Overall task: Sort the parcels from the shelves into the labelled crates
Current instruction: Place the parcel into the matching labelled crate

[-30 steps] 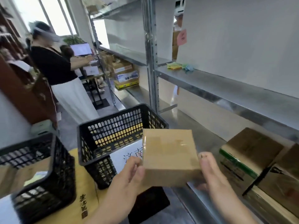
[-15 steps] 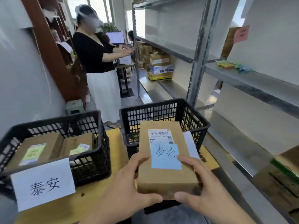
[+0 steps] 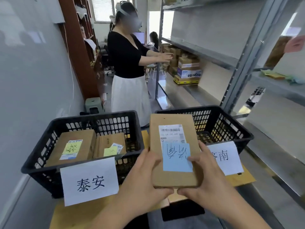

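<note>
Clearly both hands, left hand (image 3: 145,176) and right hand (image 3: 209,176), curl their fingers round the parcel (image 3: 173,151) at centre frame, between two crates; its upside-down blue note (image 3: 177,157) risks misreading, landing it in the left crate (image 3: 41,164) instead of the right crate (image 3: 231,119).

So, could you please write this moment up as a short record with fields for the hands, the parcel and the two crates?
left hand: grips the parcel's left edge and near corner
right hand: grips its right edge, thumb on the blue note
parcel: brown box held above the crates, barcode label and blue handwritten note on top
left crate: black, sign reads 泰安, two boxes with yellow notes inside
right crate: black, sign partly hidden, 南 legible; no parcels visible in the part that shows
</note>
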Motion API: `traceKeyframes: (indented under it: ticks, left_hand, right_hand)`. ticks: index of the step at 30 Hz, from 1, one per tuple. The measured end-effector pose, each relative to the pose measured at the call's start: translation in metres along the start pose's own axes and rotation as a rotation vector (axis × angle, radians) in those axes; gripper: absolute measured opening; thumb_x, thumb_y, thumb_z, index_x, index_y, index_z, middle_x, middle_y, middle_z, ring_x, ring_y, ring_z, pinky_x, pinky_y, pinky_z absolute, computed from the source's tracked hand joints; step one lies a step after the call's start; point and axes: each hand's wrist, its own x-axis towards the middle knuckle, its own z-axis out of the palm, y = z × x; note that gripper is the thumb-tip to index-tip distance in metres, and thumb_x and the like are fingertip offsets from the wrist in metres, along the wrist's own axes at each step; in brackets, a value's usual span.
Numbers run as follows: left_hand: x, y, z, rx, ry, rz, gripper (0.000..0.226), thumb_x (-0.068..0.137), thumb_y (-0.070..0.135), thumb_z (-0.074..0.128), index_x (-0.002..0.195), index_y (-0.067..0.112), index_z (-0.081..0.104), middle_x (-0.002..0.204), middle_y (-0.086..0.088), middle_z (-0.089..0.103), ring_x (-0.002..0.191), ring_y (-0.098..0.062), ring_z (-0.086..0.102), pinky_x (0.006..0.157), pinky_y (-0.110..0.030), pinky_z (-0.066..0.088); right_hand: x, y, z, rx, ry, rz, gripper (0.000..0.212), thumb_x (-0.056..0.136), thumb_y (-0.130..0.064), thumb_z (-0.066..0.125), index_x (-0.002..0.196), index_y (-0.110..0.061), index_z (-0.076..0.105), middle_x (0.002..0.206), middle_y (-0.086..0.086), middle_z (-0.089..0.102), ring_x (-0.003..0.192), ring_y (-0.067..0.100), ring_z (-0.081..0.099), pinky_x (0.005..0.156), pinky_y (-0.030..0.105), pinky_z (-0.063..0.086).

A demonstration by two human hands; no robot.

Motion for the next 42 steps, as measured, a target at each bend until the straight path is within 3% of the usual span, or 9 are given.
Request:
traceKeyframes:
  ticks: [5, 7, 10, 13, 15, 20, 26, 33, 42]
  left_hand:
    - [0.055, 0.017, 0.006, -0.047, -0.027, 0.062, 0.076, 0.069, 0.064, 0.081, 0.129, 0.051, 0.038, 0.145, 0.050, -0.021, 0.122, 0.040, -0.007, 0.088, 0.004, 0.017]
    - [0.078, 0.024, 0.012, -0.049, -0.020, 0.078, 0.066, 0.079, 0.068, 0.071, 0.131, 0.051, 0.034, 0.134, 0.061, -0.018, 0.119, 0.042, 0.004, 0.083, 0.010, 0.021]
    - [0.119, 0.020, 0.031, -0.008, -0.010, 0.074, 0.072, 0.087, 0.063, 0.065, 0.145, 0.048, 0.024, 0.135, 0.061, 0.006, 0.127, 0.023, 0.029, 0.093, 0.001, 0.032]
    - [0.165, 0.011, 0.055, 0.075, -0.038, 0.026, 0.085, 0.084, 0.068, 0.064, 0.152, 0.042, 0.020, 0.158, 0.032, 0.016, 0.142, 0.005, 0.028, 0.116, -0.030, 0.036]
    - [0.198, 0.004, 0.073, 0.144, -0.065, -0.032, 0.087, 0.084, 0.072, 0.061, 0.154, 0.040, 0.021, 0.163, 0.028, 0.007, 0.147, 0.002, 0.020, 0.121, -0.035, 0.029]
    - [0.274, -0.015, 0.118, 0.233, -0.135, -0.201, 0.081, 0.091, 0.070, 0.051, 0.158, 0.031, 0.024, 0.166, 0.022, 0.006, 0.149, -0.003, 0.022, 0.120, -0.033, 0.029]
    - [0.327, -0.054, 0.156, 0.257, -0.218, -0.372, 0.079, 0.087, 0.059, 0.065, 0.152, 0.024, 0.037, 0.163, 0.013, 0.021, 0.147, -0.006, 0.027, 0.120, -0.027, 0.025]
    - [0.353, -0.117, 0.187, 0.264, -0.387, -0.670, 0.078, 0.074, 0.052, 0.072, 0.139, 0.020, 0.043, 0.131, 0.006, 0.038, 0.119, -0.015, 0.048, 0.102, -0.028, 0.042]
    - [0.363, -0.176, 0.215, 0.496, -0.509, -0.810, 0.073, 0.081, 0.017, 0.069, 0.144, 0.012, 0.033, 0.154, -0.005, 0.017, 0.124, -0.032, 0.054, 0.107, -0.044, 0.046]
  right_hand:
    - [0.039, 0.009, -0.039, -0.103, -0.008, 0.027, 0.075, 0.058, -0.065, 0.085, 0.114, -0.048, 0.038, 0.160, -0.035, -0.012, 0.135, -0.031, 0.008, 0.102, 0.031, 0.043]
    - [0.058, 0.023, -0.056, -0.081, -0.010, 0.016, 0.068, 0.064, -0.079, 0.074, 0.116, -0.046, 0.045, 0.161, -0.037, -0.006, 0.142, -0.016, 0.023, 0.099, 0.031, 0.045]
    - [0.091, 0.058, -0.076, -0.089, -0.019, 0.000, 0.044, 0.082, -0.063, 0.070, 0.119, -0.049, 0.051, 0.160, -0.037, 0.006, 0.145, -0.015, 0.019, 0.100, 0.027, 0.043]
    - [0.131, 0.102, -0.090, -0.147, -0.121, -0.006, 0.068, 0.087, -0.056, 0.071, 0.147, -0.051, 0.039, 0.159, -0.041, 0.004, 0.142, -0.022, 0.011, 0.111, 0.020, 0.031]
    - [0.161, 0.138, -0.097, -0.159, -0.201, 0.006, 0.082, 0.086, -0.060, 0.071, 0.156, -0.045, 0.031, 0.161, -0.038, 0.002, 0.146, -0.018, 0.008, 0.121, 0.024, 0.022]
    - [0.236, 0.217, -0.100, -0.117, -0.364, 0.019, 0.083, 0.085, -0.061, 0.071, 0.156, -0.035, 0.036, 0.158, -0.032, 0.015, 0.147, -0.009, 0.016, 0.125, 0.027, 0.017]
    - [0.293, 0.286, -0.069, -0.077, -0.590, 0.036, 0.080, 0.084, -0.053, 0.077, 0.152, -0.027, 0.043, 0.141, -0.028, 0.027, 0.134, -0.003, 0.031, 0.121, 0.024, 0.025]
    - [0.325, 0.332, 0.010, -0.126, -0.783, 0.061, 0.086, 0.077, -0.057, 0.080, 0.149, -0.019, 0.050, 0.145, -0.001, 0.042, 0.131, 0.015, 0.046, 0.115, 0.028, 0.035]
    - [0.321, 0.349, 0.073, -0.105, -0.814, 0.060, 0.098, 0.075, -0.040, 0.087, 0.155, -0.015, 0.036, 0.158, -0.009, 0.014, 0.137, 0.018, 0.042, 0.118, 0.028, 0.032]
